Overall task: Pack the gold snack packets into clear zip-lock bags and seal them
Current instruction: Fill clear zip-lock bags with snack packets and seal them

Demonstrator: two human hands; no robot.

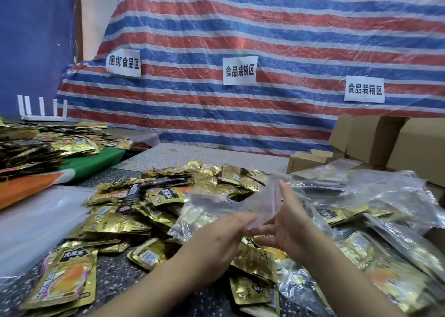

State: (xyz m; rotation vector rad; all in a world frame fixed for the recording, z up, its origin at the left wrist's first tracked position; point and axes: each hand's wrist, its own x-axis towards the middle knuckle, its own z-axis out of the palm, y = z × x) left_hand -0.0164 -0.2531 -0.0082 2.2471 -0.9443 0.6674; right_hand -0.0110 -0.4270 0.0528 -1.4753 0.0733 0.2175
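Two bare hands are held over a speckled table (pixel 115 275) heaped with gold snack packets (pixel 154 210). A clear zip-lock bag (pixel 224 210) with a red line at its mouth is held between them, above the middle of the heap; gold packets are seen inside it. The left hand (pixel 216 242) is placed at the bag's lower edge with fingers extended and close together; whether the plastic is pinched cannot be told. The right hand (pixel 286 222) is set at the bag's mouth, fingers straight and slightly apart, thumb raised beside the red line.

Filled clear bags (pixel 375 206) are piled to the right, in front of cardboard boxes (pixel 390 145). A stack of empty clear bags (pixel 41 222) lies to the left.

Three white paper signs are fixed on the red, white and blue striped tarpaulin (pixel 265 27): 捆绑食品区 (pixel 123 62), 食品装袋区 (pixel 240 70) and 食品装箱区 (pixel 364 89). The black lettering on the packets is too blurred to be read with certainty.
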